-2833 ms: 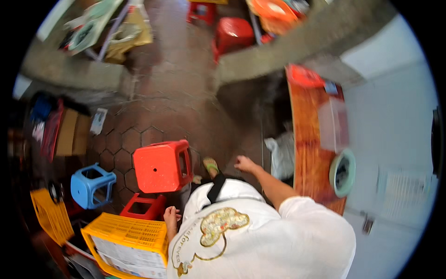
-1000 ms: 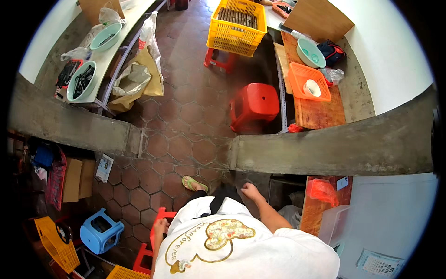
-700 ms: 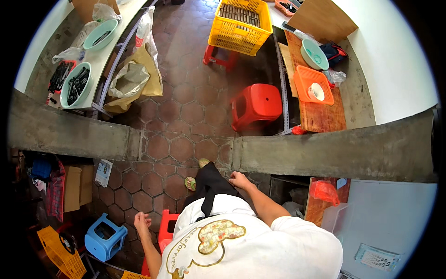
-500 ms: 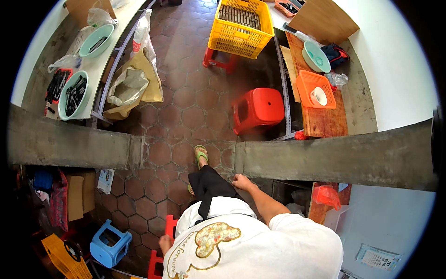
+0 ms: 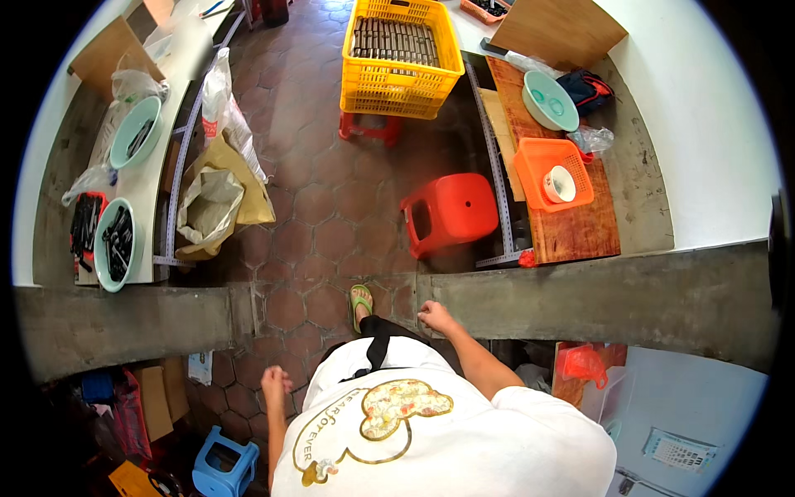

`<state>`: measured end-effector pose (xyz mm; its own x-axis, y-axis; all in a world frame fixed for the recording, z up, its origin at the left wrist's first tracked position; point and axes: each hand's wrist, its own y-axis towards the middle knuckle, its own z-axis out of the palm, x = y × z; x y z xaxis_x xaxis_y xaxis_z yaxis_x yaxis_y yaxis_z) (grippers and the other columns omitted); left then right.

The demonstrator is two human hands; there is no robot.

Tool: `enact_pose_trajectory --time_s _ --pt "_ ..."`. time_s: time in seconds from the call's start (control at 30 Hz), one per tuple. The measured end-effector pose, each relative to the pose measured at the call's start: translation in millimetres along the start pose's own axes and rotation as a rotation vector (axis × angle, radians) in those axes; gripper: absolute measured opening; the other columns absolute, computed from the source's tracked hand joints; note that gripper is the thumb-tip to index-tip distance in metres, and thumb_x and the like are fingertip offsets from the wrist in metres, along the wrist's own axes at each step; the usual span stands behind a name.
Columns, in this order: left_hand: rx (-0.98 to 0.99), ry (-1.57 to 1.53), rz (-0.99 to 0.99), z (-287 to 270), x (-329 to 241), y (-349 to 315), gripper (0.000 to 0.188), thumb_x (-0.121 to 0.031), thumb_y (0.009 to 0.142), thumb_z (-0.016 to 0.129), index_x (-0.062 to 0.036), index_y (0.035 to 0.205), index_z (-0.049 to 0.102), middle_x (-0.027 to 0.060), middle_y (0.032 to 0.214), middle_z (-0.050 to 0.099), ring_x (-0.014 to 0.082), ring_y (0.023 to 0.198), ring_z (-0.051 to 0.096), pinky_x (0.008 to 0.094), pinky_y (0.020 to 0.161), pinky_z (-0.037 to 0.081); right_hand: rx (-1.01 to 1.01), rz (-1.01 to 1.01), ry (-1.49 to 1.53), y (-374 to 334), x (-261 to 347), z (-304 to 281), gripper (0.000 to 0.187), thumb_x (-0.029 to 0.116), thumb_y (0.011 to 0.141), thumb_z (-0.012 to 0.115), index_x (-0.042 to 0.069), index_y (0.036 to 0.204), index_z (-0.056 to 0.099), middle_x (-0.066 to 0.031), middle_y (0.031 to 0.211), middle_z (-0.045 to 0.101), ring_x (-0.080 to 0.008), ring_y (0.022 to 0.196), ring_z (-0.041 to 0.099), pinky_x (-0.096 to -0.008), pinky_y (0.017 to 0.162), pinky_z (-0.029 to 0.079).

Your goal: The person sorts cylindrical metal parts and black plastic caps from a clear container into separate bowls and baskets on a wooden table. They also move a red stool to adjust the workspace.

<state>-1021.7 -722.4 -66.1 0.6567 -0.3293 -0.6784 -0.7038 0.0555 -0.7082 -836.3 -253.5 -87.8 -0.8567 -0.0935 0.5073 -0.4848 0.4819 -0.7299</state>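
My left hand [image 5: 276, 383] hangs beside my body at the lower left. Its fingers are loosely bent and apart, with nothing in them. My right hand [image 5: 435, 316] is held forward at the right, its fingers curled closed and nothing visible in them. Beneath it is the near end of a grey concrete ledge [image 5: 580, 296], and I cannot tell whether the hand touches it. One foot in a green flip-flop [image 5: 361, 308] stands forward on the brown tiles, between two such ledges. Ahead on the right is a red plastic stool [image 5: 465, 205].
A yellow crate [image 5: 403, 91] of metal-looking pieces rests on another red stool [image 5: 369, 130]. The left table carries green basins [image 5: 103, 248] of black parts; sacks [image 5: 252, 203] stand beside it. An orange basket [image 5: 530, 186] sits on the right bench. Behind on the left is a blue stool [image 5: 225, 468].
My body has moved forward, toward the gap between the ledges. My left hand has swung forward and outward, and the red stool that was near it is out of sight.
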Motion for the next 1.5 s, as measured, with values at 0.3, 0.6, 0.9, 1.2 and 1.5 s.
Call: enact_pose_trajectory --time_s 0.3,0.6,0.9,1.2,1.5 --pt "0.245 0.347 0.02 83 -153 60 0.027 -0.024 0.091 0.054 -0.0053 0.11 0.058 0.0042 0.08 0.061 0.0086 0.057 0.055 0.0224 0.052 0.043 -0.114 0.272 0.533 -42 -57 -10 0.012 0.015 0.087 0.056 0.004 0.087 0.058 -0.0056 0.07 0.062 -0.0127 0.055 0.057 -0.0265 0.044 0.043" --pt "0.533 0.97 0.062 102 -188 156 0.028 -0.026 0.086 0.06 -0.0004 0.097 0.064 0.0099 0.074 0.065 0.0178 0.058 0.062 0.0319 0.05 0.048 -0.349 0.569 0.862 -122 -106 122 0.012 0.009 0.085 0.062 -0.001 0.091 0.059 -0.0116 0.069 0.062 -0.0163 0.051 0.058 -0.0292 0.044 0.046" --pt "0.579 0.74 0.35 167 -332 217 0.028 -0.024 0.087 0.056 0.0021 0.093 0.063 0.0092 0.072 0.062 0.0166 0.066 0.06 0.0317 0.061 0.049 -0.574 0.025 0.452 -136 18 217 0.024 0.017 0.08 0.064 -0.003 0.094 0.063 -0.0116 0.073 0.065 -0.0236 0.07 0.061 -0.0392 0.066 0.049" --pt "0.81 1.402 0.439 115 -254 262 0.039 -0.035 0.08 0.059 -0.0001 0.096 0.066 0.0219 0.098 0.066 0.0366 0.096 0.063 0.042 0.082 0.049 -0.637 0.447 0.757 -131 63 228 0.022 0.019 0.084 0.059 -0.001 0.091 0.066 -0.0082 0.074 0.066 -0.0168 0.064 0.06 -0.0317 0.059 0.049" --pt "0.848 1.261 0.342 133 -274 283 0.03 -0.027 0.085 0.059 0.0012 0.091 0.065 0.0134 0.077 0.067 0.0224 0.067 0.066 0.0354 0.062 0.051 -0.572 0.375 0.621 -113 32 278 0.043 0.038 0.078 0.067 -0.001 0.097 0.067 -0.0204 0.086 0.068 -0.0266 0.082 0.067 -0.0368 0.075 0.05"
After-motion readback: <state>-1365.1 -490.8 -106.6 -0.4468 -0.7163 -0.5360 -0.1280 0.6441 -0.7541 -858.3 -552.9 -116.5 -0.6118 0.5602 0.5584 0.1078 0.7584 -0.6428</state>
